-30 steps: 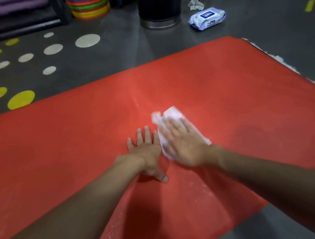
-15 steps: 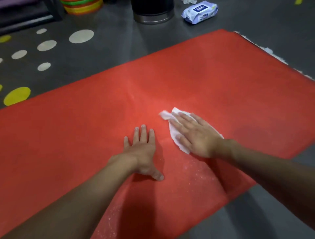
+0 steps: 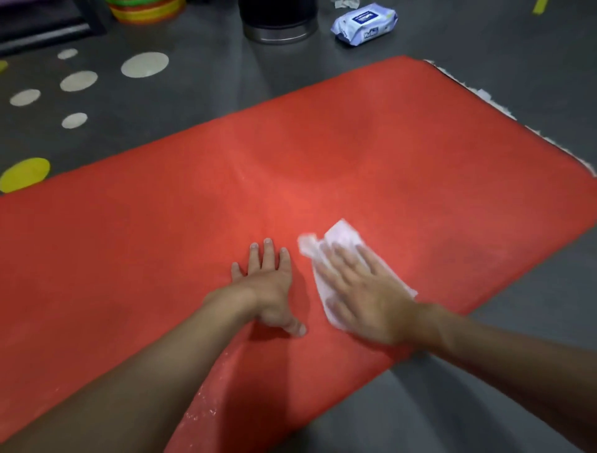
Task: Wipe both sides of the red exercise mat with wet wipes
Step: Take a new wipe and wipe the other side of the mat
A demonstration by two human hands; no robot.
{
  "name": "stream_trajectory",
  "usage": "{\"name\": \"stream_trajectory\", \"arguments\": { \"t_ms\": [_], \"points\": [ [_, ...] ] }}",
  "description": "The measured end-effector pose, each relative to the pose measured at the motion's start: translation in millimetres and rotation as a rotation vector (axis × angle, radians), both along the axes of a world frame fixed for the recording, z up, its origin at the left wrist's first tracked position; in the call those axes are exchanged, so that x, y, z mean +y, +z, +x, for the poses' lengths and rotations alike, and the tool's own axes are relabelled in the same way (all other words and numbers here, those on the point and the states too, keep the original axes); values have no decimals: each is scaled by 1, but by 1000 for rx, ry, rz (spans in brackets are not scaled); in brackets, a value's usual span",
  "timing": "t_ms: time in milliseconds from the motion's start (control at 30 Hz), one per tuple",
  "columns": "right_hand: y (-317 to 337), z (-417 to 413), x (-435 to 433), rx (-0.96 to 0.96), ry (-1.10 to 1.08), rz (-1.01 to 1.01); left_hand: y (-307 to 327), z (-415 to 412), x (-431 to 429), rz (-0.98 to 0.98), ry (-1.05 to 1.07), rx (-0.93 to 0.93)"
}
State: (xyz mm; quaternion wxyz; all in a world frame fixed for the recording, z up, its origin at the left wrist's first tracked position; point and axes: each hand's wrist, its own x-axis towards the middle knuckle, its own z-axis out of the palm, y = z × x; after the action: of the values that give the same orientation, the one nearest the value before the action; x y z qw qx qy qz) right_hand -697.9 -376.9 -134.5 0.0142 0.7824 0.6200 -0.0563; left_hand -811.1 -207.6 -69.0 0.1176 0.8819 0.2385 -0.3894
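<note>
Seemingly mid-task: the red exercise mat (image 3: 355, 161) lies flat on the floor (image 3: 452, 404) with one face up, under both hands; whether this is the first or the second face cannot be told, so I judge at most half the job is surely done.

The right hand (image 3: 365, 297) presses a wet wipe (image 3: 342, 236) flat on the mat, its fingers (image 3: 339, 258) straight and slightly spread on top of the sheet, blurred; the wipe's crumpled end pokes out just beyond the fingertips. The left hand (image 3: 268, 291) rests beside it, palm down, fingers (image 3: 267, 255) straight and close together, thumb out to the side, bracing the mat.

A duller patch to the right of the right fingers may be damp, already wiped ground; white flecks (image 3: 206, 410) lie well behind the left fingers, near the mat's close edge, and look unwiped.

Far beyond the fingertips, off the mat, sits a pack of wet wipes (image 3: 365, 24); how many it holds cannot be seen. Left of it stands a dark round bin (image 3: 277, 19), only its base in view, contents hidden; a loose crumpled wipe (image 3: 345, 3) lies by the pack.
</note>
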Motion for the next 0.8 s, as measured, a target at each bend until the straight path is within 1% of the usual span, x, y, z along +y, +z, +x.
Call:
{"name": "stream_trajectory", "arguments": {
  "t_ms": [33,67,100,167,200,233,267,333,367,400,433,467,500,533,567,633,700,733,767,800],
  "points": [
    [-2,-1,-12,1,103,-26,-1,-1,-1,15,-17,1],
    [-2,9,-20,-16,161,-30,-2,-3,-3,34,-25,-5],
    [-1,21,-22,-33,139,-19,-4,-5,-4,50,-28,-16],
    [2,36,-24,-45,-86,8,-5,-7,-5,67,-31,-38],
    [1,30,-24,-57,-187,23,-5,-7,-5,72,-29,-50],
    [2,15,-24,-59,-219,26,-5,-8,-6,79,-29,-60],
    [1,-3,-26,-42,-185,16,-5,-9,-6,88,-30,-71],
    [-1,-27,-43,-29,55,-24,-6,-12,-10,107,-34,-95],
    [2,-19,-49,-42,151,-24,-6,-14,-12,116,-37,-114],
    [4,-6,-51,-68,169,-7,-7,-17,-16,119,-41,-130],
    [4,8,-51,-86,107,16,-7,-20,-19,119,-46,-145],
    [7,18,-51,-73,-17,34,-8,-24,-23,122,-48,-162],
    [8,19,-51,-71,-154,27,-9,-27,-26,127,-46,-181],
    [5,9,-50,-82,-208,18,-10,-30,-28,126,-40,-194],
    [3,-8,-50,-91,-188,-1,-11,-31,-29,119,-32,-203],
    [1,-42,-59,-63,33,-22,-9,-31,-29,96,-26,-210],
    [3,-36,-69,-34,222,-18,-4,-34,-25,51,-27,-181],
    [5,-24,-68,-55,232,-5,-2,-36,-21,33,-23,-156],
    [5,-14,-66,-70,159,11,0,-40,-17,29,-5,-126],
    [6,-12,-65,-56,12,28,1,-44,-13,33,30,-95]
  ]
}}
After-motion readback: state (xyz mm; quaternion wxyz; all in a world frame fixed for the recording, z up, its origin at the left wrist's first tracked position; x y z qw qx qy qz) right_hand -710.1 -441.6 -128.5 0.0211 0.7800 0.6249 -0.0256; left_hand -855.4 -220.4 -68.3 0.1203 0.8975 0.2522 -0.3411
